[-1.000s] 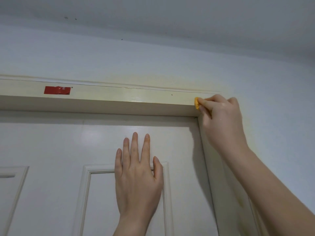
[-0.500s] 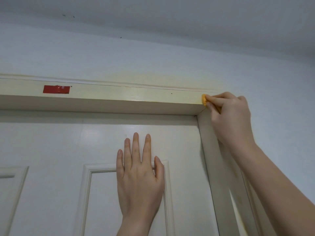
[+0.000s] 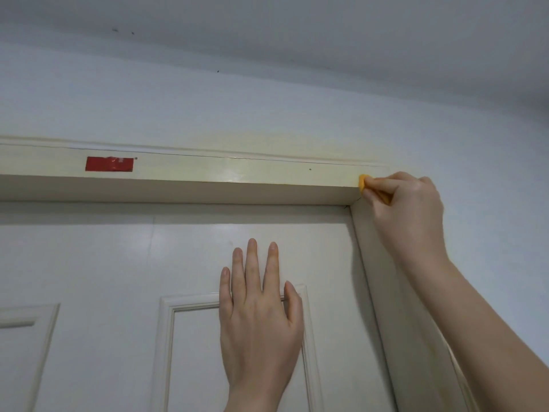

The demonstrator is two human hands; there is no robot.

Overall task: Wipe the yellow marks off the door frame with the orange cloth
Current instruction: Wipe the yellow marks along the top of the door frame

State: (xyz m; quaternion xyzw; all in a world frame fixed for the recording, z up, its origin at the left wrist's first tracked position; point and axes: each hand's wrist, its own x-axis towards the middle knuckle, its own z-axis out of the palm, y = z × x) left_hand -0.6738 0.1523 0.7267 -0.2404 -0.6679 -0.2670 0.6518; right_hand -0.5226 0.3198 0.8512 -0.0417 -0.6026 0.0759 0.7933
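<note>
The cream door frame (image 3: 208, 173) runs across the view above a white door (image 3: 104, 278). A faint yellow tint shows on the frame's top rail and on the wall just above it. My right hand (image 3: 407, 212) pinches a small orange cloth (image 3: 361, 183) and presses it against the frame's upper right corner. Most of the cloth is hidden inside my fingers. My left hand (image 3: 258, 316) lies flat on the door panel below, fingers spread and pointing up, holding nothing.
A red strip of tape (image 3: 109, 164) is stuck on the top rail at the left. The pale wall (image 3: 267, 108) and the ceiling (image 3: 326, 31) fill the upper part. The frame's right post (image 3: 383, 292) runs down under my right forearm.
My right hand with the cloth has slid a short way right along the top rail to the corner. The left hand has stayed on the door.
</note>
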